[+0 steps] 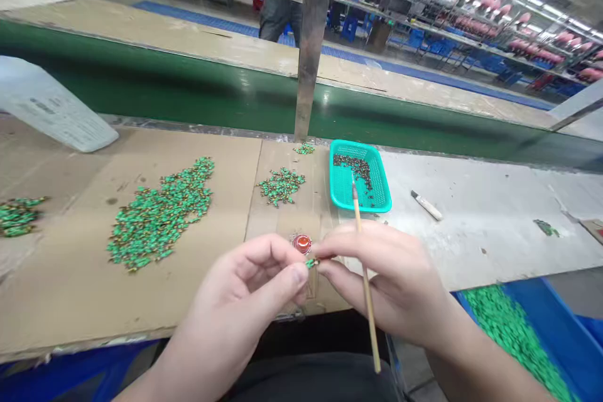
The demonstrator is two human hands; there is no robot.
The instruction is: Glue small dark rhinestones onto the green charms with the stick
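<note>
Green piece point(311, 262) is sitting btwn fingertips of L hand point(271, 289) & R hand point(381, 270), both pinching it above the counter point(202, 289). Its long axis is running roughly L–R, dark end pointing twd R hand, which is also holding a brush point(365, 270).

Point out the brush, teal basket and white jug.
Brush point(371, 326), head view: lower part of the wooden handle.
Teal basket point(342, 186), head view: bare mesh floor, left side.
White jug point(59, 110), head view: side wall, around the middle.
</note>
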